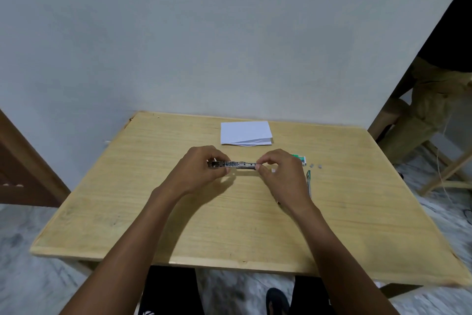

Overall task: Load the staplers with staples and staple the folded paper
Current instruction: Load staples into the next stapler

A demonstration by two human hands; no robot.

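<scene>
A slim metal stapler (238,164) is held level just above the wooden table (153,212), near its middle. My left hand (201,169) grips the stapler's left end with curled fingers. My right hand (277,170) pinches its right end between thumb and fingers. The folded white paper (245,133) lies flat behind the hands, near the wall. A green and white staple box (299,158) sits just right of my right hand. Two small grey staple pieces (315,166) lie beyond it. I cannot tell whether staples are inside the stapler.
A thin green-edged object (309,183) lies on the table to the right of my right wrist. A wooden stool (429,120) stands off the table's right side. The wall runs along the far edge. A brown wooden panel (23,161) is at the left.
</scene>
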